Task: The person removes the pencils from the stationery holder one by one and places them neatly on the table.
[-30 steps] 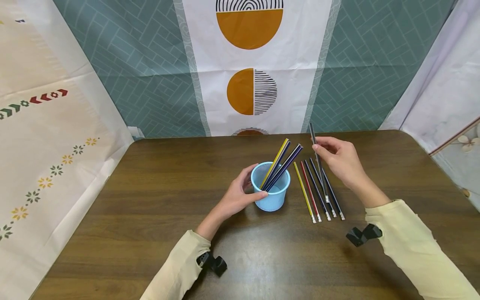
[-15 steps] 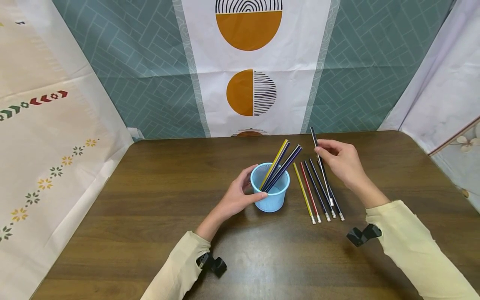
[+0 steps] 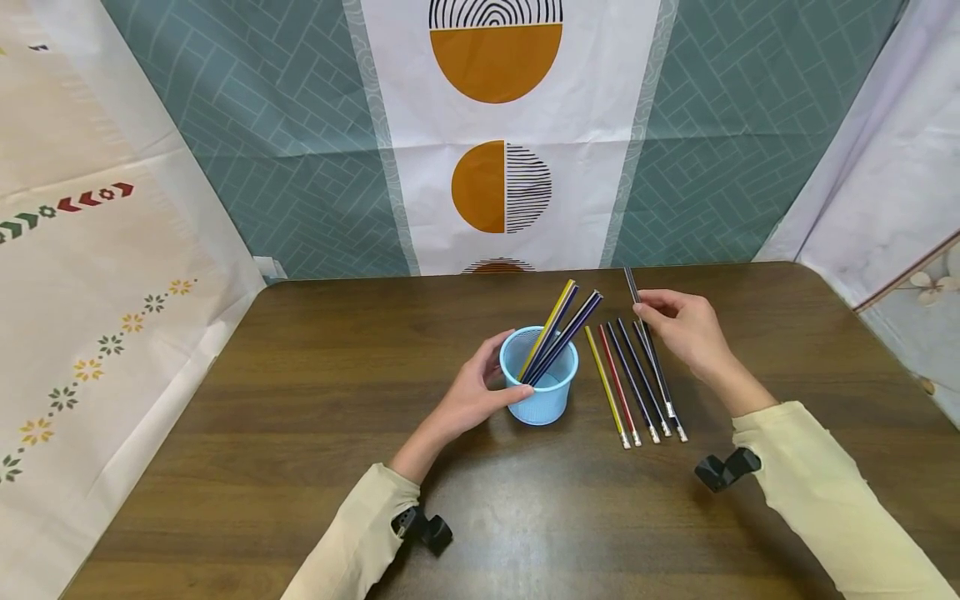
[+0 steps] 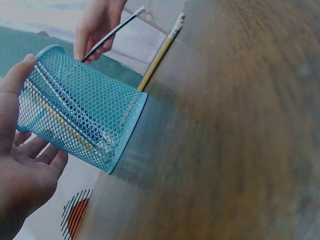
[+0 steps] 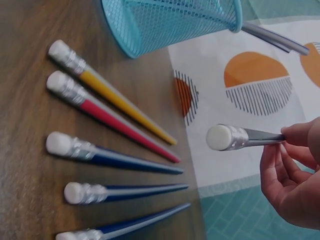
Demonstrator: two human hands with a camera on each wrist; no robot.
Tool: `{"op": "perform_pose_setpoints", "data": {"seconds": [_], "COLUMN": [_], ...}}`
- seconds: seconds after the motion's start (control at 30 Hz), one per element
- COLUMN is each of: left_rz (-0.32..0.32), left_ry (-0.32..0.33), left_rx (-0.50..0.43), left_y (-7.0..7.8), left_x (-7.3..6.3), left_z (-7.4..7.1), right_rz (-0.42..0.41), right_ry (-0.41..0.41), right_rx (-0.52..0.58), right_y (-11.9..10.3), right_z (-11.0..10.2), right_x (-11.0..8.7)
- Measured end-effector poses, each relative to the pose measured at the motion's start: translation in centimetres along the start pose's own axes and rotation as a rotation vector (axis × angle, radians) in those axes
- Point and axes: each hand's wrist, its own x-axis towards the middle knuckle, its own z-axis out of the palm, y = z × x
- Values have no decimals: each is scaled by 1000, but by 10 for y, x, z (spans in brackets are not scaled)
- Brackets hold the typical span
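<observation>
My left hand (image 3: 474, 392) grips a light blue mesh pencil cup (image 3: 543, 407), thumb over the near rim and fingers round its far side. Several pencils (image 3: 562, 333), one yellow and the others dark, lean to the right inside it. Between thumb and fingers, my right hand (image 3: 686, 329) pinches a dark pencil (image 5: 262, 137), its white eraser end pointing down toward me. That pencil hangs over a row on the table: a yellow pencil (image 5: 120, 102), a red pencil (image 5: 125, 122) and dark blue pencils (image 5: 135, 161), all with erasers toward me.
The brown wooden table (image 3: 300, 400) reaches back to a hanging green and white cloth (image 3: 300, 167). Pale patterned cloths (image 3: 97, 375) hang at both sides. Each wrist carries a small black camera mount (image 3: 727, 469).
My right hand has come slightly down and nearer, and the pinched dark pencil has shifted a little right and lower over the row. My left hand and the cup have stayed in place.
</observation>
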Motion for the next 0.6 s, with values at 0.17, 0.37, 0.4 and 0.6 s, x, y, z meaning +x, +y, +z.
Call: {"op": "perform_pose_setpoints", "data": {"seconds": [0.17, 0.37, 0.4, 0.6], "left_rz": [0, 1, 0, 5], "left_ry": [1, -9, -10, -4], "left_rx": [0, -3, -2, -5], "left_y": [-1, -1, -1, -1], "left_x": [-1, -2, -2, -3], "left_z": [0, -1, -1, 0], "right_rz": [15, 61, 68, 93], "right_ry": [-17, -42, -44, -63], "right_rx": [-19, 0, 6, 2], "right_y": [12, 24, 26, 38], "right_z": [2, 1, 1, 1], "right_x": [0, -1, -1, -1]}}
